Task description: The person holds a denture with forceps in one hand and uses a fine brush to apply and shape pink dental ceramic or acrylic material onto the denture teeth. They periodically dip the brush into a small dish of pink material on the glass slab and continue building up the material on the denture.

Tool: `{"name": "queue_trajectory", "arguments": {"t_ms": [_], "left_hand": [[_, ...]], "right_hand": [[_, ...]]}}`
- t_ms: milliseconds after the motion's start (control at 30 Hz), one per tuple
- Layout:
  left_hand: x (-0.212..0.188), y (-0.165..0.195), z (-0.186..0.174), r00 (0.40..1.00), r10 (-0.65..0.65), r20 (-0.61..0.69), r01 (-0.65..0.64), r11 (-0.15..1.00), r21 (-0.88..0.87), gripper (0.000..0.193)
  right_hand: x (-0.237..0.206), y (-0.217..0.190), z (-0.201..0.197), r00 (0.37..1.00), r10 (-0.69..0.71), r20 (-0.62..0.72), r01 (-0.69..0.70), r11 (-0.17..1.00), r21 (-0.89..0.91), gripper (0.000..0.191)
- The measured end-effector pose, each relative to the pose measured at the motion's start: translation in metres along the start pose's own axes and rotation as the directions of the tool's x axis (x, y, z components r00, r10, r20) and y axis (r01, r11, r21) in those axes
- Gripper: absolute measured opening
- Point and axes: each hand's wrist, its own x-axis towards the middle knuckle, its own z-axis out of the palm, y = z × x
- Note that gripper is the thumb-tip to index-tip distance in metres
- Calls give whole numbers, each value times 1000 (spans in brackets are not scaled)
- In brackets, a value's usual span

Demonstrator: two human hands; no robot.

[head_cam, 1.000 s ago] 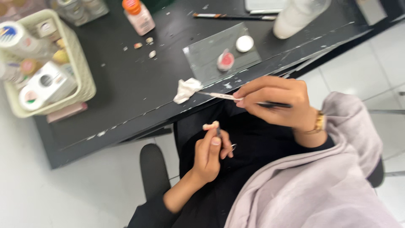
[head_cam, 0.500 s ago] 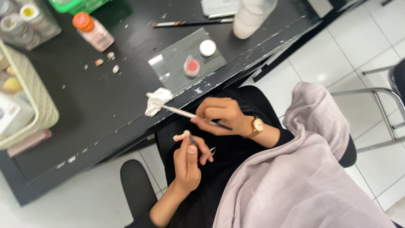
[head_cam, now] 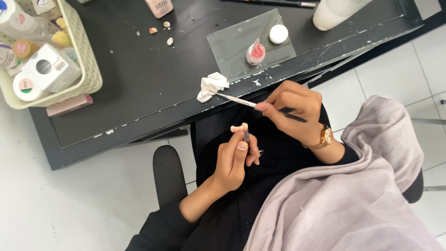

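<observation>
Dental piece (head_cam: pixel 239 127), small and pinkish, sat on top of a thin metal holder pinched upright in the left hand (head_cam: pixel 236 160), fingers clenched round the stem, near the table's front edge and over the dark lap. Just right of it, the right hand (head_cam: pixel 293 110) grasped a slim brush (head_cam: pixel 241 101), whose tip reached left to a crumpled white tissue (head_cam: pixel 211 86) on the black table (head_cam: pixel 139 88). Farther off lay a glass slab (head_cam: pixel 232 46) bearing a pink pot (head_cam: pixel 255 53); a cream basket (head_cam: pixel 90 69) stood far left.

Black desk (head_cam: pixel 139 88) bearing a cream plastic basket (head_cam: pixel 90 69) of jars, a clear glass slab (head_cam: pixel 232 46) with a pink pot (head_cam: pixel 255 53), a round white lid (head_cam: pixel 278 34)
</observation>
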Motion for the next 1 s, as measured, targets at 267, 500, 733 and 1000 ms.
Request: {"name": "queue_trajectory", "arguments": {"t_ms": [267,500,733,1000], "left_hand": [[-2,-5,-1,1000,-8,8,8,1000,-8,45],[1,-2,-4,1000,-25,13,25,1000,3,37],[0,-2,-2,1000,2,9,-2,1000,0,51],[-4,-5,-3,1000,0,13,0,1000,4,50]], "right_hand": [[28,-6,-3,986,166,13,-166,986,-16,41],[35,-9,-11,991,92,97,-107,981,165,11],[30,2,-11,989,99,112,-128,947,293,27],[29,-1,-3,986,95,135,-119,976,183,23]]}}
